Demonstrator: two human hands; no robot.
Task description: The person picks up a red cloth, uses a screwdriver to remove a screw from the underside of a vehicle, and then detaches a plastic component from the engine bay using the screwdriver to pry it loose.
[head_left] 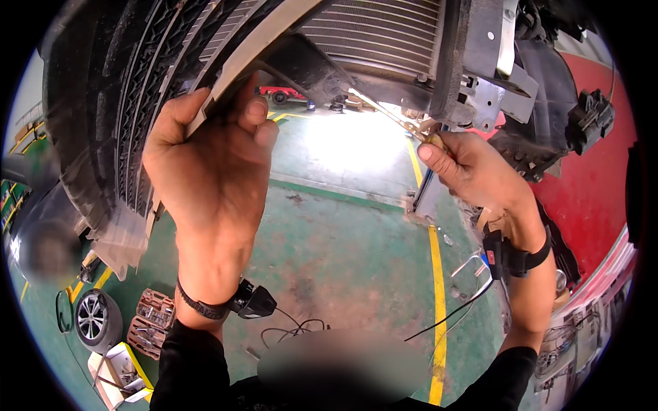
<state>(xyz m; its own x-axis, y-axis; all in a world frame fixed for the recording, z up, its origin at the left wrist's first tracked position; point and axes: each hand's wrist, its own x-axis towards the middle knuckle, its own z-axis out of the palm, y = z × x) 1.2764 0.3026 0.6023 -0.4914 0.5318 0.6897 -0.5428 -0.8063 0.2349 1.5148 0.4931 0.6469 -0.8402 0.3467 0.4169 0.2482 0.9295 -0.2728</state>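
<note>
Head view: left hand [212, 164] around a pale bumper edge [255, 46], right hand [476, 168] tight on a probable screwdriver [392, 116].

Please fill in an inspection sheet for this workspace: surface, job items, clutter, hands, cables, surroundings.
Surface: green floor, marked with yellow lines.
Job's things: black slatted panel, pale-edged strip, slender tool.
Clutter: wheel, open tool case and yellow-edged box, lower left.
Left hand: grips the pale-edged strip.
Right hand: holds the slender tool, its shaft pointing up-left toward a dark part; tip contact unclear.
Cables: black cables run from both wrist devices.
Surroundings: red wall at right, red vehicle in the background.
</note>
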